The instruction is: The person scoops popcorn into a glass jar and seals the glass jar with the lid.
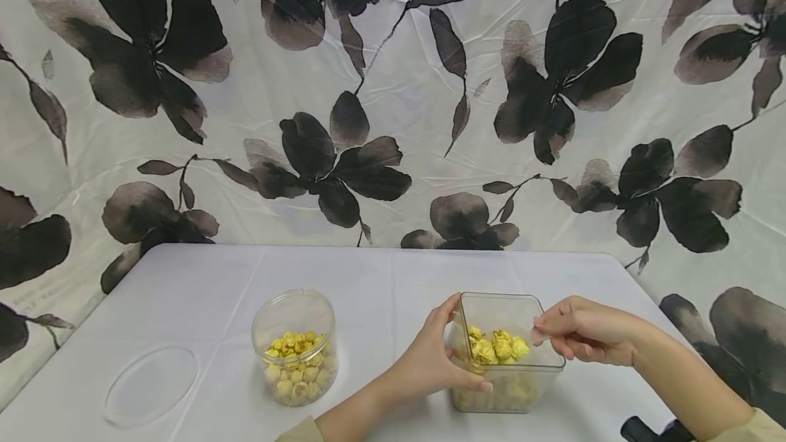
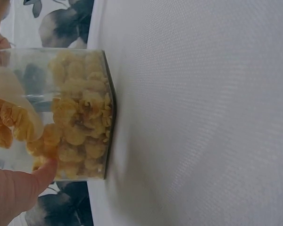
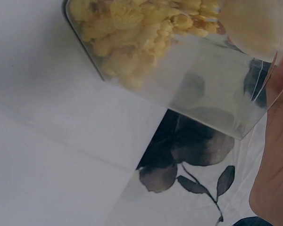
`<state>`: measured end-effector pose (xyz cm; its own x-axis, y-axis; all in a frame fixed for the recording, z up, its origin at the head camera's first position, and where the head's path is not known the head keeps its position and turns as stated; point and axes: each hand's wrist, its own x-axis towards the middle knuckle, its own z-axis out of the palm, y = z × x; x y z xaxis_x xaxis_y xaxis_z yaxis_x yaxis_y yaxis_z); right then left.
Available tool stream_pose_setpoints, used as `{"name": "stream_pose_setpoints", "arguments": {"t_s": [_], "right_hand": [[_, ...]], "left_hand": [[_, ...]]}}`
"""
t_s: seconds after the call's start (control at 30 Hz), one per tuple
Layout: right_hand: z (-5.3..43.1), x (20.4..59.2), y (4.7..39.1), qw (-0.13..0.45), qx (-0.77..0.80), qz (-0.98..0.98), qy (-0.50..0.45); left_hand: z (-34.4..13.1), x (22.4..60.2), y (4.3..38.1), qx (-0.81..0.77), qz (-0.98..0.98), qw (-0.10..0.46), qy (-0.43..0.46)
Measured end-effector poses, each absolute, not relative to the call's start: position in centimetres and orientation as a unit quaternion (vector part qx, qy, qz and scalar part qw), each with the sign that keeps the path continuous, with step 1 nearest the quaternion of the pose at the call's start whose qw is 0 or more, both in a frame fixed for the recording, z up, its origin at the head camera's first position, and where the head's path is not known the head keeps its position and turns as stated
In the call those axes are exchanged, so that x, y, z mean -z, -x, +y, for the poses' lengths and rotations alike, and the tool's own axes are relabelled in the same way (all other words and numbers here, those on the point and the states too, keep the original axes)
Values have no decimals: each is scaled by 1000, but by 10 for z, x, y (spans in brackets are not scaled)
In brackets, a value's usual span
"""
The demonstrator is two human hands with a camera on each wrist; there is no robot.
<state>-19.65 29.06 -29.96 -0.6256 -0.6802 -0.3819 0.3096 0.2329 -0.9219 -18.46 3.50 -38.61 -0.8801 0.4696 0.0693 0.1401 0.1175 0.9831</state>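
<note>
A clear rectangular container (image 1: 500, 394) partly filled with yellow popcorn (image 1: 500, 346) stands on the table. My left hand (image 1: 430, 363) grips its left side, the thumb across the front wall. At the container's right rim, my right hand (image 1: 592, 331) pinches the end of a translucent scoop (image 1: 539, 337). In the left wrist view the scoop (image 2: 19, 89) shows through the wall, with popcorn (image 2: 12, 120) in it. The right wrist view shows the scoop (image 3: 257, 26) inside the container too, above the heaped popcorn (image 3: 127, 42).
Left of the container stands a clear round jar (image 1: 295, 319) with yellow popcorn (image 1: 301, 370) inside. A clear round lid (image 1: 151, 387) lies flat farther left on the white table (image 1: 215, 299). Some black object (image 1: 641, 430) shows at the bottom right edge. Behind hangs a flowered cloth (image 1: 430, 101).
</note>
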Motion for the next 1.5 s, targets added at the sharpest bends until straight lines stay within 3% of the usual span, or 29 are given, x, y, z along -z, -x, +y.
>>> {"name": "stream_pose_setpoints", "arguments": {"t_s": [1.5], "right_hand": [[305, 302, 194, 380, 638, 657, 131]], "left_hand": [[33, 386, 185, -632, 733, 136, -211]]}}
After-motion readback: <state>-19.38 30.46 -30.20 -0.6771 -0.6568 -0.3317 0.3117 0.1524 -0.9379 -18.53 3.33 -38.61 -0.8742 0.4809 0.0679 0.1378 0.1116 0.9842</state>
